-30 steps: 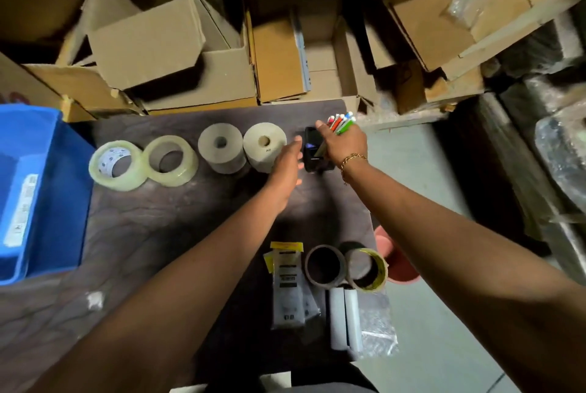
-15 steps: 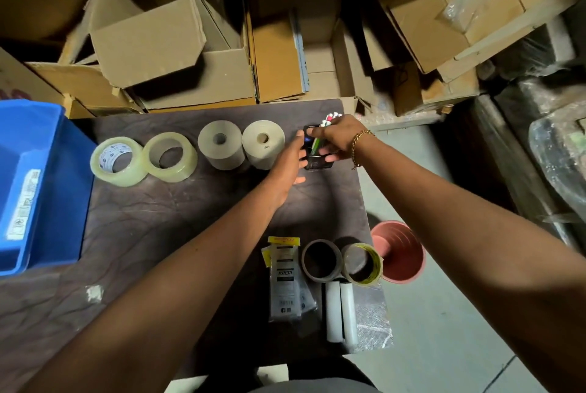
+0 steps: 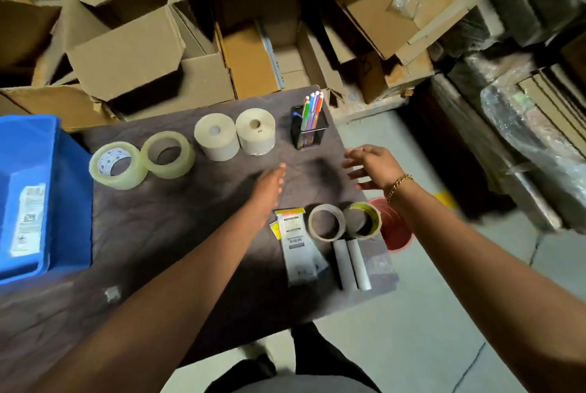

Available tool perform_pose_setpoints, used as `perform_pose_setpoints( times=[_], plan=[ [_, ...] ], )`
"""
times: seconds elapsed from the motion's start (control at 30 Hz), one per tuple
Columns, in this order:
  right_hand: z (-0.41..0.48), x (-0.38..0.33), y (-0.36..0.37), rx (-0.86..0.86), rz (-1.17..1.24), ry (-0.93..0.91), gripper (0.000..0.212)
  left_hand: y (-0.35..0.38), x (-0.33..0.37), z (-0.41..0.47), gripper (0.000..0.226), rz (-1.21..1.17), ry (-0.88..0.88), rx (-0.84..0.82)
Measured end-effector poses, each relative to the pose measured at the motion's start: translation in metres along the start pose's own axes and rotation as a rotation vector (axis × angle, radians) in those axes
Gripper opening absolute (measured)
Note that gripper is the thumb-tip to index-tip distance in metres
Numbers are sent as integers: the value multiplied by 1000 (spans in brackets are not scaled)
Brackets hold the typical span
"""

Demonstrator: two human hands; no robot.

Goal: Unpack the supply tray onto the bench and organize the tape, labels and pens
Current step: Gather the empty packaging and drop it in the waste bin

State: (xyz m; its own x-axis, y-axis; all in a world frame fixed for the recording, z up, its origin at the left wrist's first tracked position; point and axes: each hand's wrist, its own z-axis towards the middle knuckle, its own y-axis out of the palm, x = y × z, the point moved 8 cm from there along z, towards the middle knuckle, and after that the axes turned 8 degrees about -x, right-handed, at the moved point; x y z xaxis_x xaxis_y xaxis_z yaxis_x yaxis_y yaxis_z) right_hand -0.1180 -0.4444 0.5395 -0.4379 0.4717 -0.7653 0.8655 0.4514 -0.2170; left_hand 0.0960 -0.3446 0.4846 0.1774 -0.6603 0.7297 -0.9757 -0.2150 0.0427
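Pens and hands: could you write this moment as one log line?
pens: upright in black holder | left hand: open, empty | right hand: open, empty | tape rolls: lined up on bench

Both forearms are bare from the lower frame edge to the wrists; no sleeves, gloves or watch straps cover them. The right wrist carries one item: a gold-coloured chain-link bracelet (image 3: 399,185), worn loosely just behind the right hand (image 3: 371,167). The left hand (image 3: 269,184) and left wrist carry nothing visible. No rings can be made out on either hand; the fingers are motion-blurred. At the bottom centre of the view, the lower body shows dark trousers (image 3: 317,357), and a grey garment hem (image 3: 285,384) crosses the frame edge.
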Motion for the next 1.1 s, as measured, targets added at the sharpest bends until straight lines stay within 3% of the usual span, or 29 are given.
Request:
perform_pose_setpoints(
  times=[0.13,0.33,0.47,0.53,0.67,0.73,0.97,1.1],
  plan=[
    [-50,84,5,140,164,84,9,-11,-54,-25,19,56,-45,24],
    [-91,185,19,272,-26,184,35,-40,-120,-49,32,267,-102,259],
    [-107,184,40,282,-74,121,19,-30,-179,-28,63,153,-155,236],
    [-109,184,46,260,-77,133,19,-14,-194,-38,64,58,-181,194],
    [-98,191,57,192,-72,142,16,22,-174,-81,27,-94,-199,86],
    [-93,191,66,143,-41,123,11,33,-170,-81,19,-171,-215,57],
    [-80,197,113,-29,114,134,22,33,-159,-69,4,-141,-164,-31],
    [-80,193,145,-125,201,133,24,15,-157,-76,19,-58,-101,-18]
  ],
)
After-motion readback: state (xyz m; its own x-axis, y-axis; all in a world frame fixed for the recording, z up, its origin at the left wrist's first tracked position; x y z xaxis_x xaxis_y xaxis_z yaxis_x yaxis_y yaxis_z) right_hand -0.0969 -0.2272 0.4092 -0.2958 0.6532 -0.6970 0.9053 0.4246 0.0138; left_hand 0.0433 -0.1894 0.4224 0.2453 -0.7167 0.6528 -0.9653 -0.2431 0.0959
